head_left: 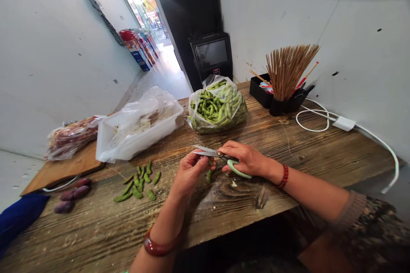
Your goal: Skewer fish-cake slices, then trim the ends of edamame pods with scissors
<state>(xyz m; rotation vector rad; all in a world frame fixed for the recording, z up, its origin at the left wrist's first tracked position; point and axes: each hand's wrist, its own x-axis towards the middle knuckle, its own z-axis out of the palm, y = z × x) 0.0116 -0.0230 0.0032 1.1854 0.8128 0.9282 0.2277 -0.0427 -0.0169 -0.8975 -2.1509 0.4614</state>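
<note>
Head view: left hand, palm inward, thumb and fingers pinching a small green bean pod near center; partly hidden, so can't tell whether the green bit just below, at 6 o'clock, belongs to it. Right hand curled around pale-green-handled metal scissors, blades parted, pointing to 9 o'clock, right by the left fingertips. Loose green pods scattered at 9 o'clock from left hand, on brown weathered-wood table; purple oblong produce farther out the same way. Clear plastic bag stuffed with green pods at 12 o'clock from scissors. White plastic tub at 10 o'clock. Upright bundle of brown thin sticks at 1 o'clock from right hand.
</note>
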